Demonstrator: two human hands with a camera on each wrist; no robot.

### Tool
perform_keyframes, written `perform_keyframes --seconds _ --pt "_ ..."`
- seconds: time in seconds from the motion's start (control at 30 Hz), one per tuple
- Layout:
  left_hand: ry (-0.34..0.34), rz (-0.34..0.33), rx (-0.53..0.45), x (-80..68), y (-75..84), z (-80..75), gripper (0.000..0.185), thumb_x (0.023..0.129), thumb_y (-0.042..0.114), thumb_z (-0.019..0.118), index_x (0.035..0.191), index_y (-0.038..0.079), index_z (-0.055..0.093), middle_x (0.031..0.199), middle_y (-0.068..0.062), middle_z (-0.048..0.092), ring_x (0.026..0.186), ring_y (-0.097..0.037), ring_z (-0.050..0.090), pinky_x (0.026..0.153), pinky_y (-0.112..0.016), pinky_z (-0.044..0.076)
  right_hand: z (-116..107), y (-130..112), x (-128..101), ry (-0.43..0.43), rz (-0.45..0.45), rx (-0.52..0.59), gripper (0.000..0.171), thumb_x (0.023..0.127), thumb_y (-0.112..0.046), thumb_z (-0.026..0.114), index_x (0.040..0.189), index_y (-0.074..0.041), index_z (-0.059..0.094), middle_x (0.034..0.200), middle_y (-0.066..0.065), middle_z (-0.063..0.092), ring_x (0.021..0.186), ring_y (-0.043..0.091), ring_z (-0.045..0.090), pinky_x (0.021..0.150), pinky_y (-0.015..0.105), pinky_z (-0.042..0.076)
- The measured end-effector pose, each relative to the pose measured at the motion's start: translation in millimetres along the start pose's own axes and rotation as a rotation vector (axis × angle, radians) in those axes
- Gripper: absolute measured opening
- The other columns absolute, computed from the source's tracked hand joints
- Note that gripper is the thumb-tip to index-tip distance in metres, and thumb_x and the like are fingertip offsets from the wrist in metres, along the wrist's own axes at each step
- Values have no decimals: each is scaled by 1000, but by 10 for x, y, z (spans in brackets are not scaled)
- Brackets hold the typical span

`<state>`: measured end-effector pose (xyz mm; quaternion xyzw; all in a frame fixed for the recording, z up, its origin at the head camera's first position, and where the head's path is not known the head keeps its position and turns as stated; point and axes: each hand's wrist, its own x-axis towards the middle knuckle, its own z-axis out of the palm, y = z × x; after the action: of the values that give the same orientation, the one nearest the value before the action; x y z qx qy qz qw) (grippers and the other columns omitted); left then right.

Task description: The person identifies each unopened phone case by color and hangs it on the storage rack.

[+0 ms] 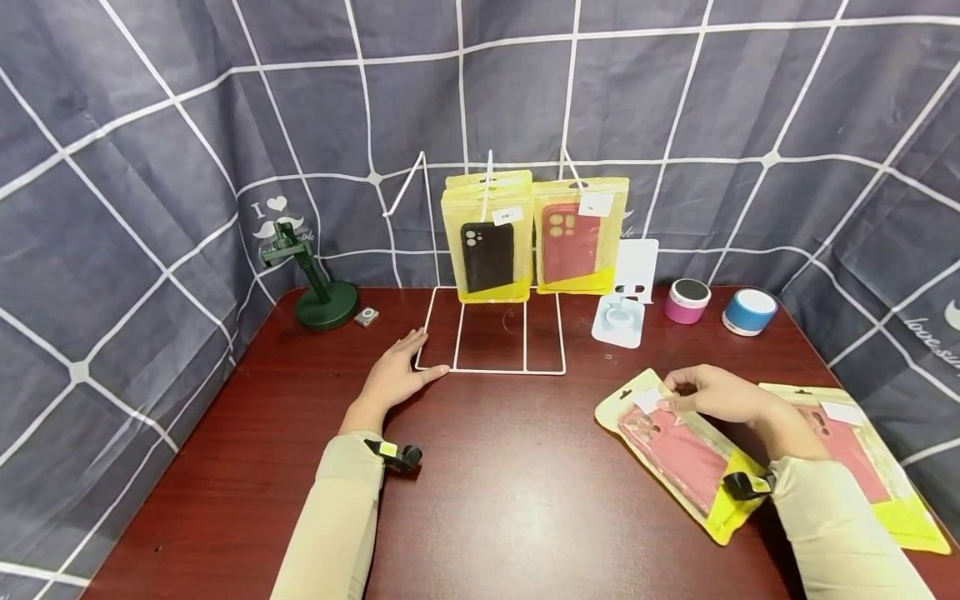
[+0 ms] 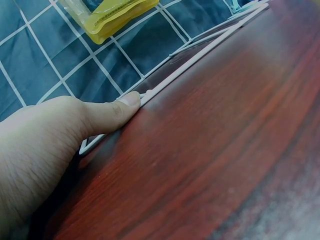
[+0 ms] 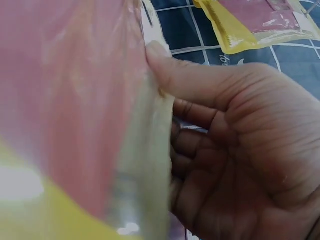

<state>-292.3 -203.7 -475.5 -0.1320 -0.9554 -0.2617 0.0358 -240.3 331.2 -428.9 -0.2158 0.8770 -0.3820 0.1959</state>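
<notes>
My right hand [image 1: 716, 393] pinches the upper edge of a yellow-edged clear pouch holding a red phone case [image 1: 686, 458], tilted over the table. In the right wrist view, the thumb [image 3: 167, 67] lies on the pouch's face, with the other fingers curled behind it. My left hand [image 1: 393, 375] rests at the near left corner of a white wire rack [image 1: 495, 372], its fingers extended. The left wrist view shows the thumb [image 2: 117, 110] against the rack's front bar. Hanging from the rack's hooks are pouches with a black case [image 1: 487, 257] and a red case [image 1: 572, 243].
Another red-case pouch [image 1: 855, 450] lies at the right, partly behind the right forearm. Along the back stand a green stand [image 1: 327, 305], a white folding stand [image 1: 636, 271], a pink speaker [image 1: 687, 307] and a blue speaker [image 1: 750, 313]. A small silver gadget [image 1: 367, 317] lies near the green stand.
</notes>
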Motion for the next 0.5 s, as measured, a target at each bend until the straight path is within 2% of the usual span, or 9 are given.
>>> perform_keyframes --seconds 0.2,0.43,0.5 --pt "-7 -2 -6 -12 18 -5 94 85 67 67 154 8 42 161 -8 35 148 -34 31 119 -51 27 -23 -54 -26 -12 -41 92 10 98 -20 66 103 -11 68 95 9 67 88 22 61 75 28 51" --pt "-3 -2 -1 -7 7 -3 95 85 68 67 154 8 42 161 -9 35 148 -35 31 118 -52 27 -106 -234 -80 -32 -95 273 13 102 -14 60 112 -5 62 102 19 69 81 31 67 69 36 59" --pt "-4 -3 -1 -8 -1 0 96 84 69 66 154 9 42 161 -8 35 148 -35 31 118 -52 27 -114 -300 -94 1 -102 299 14 102 -13 60 112 -4 62 103 19 70 80 31 68 68 37 59"
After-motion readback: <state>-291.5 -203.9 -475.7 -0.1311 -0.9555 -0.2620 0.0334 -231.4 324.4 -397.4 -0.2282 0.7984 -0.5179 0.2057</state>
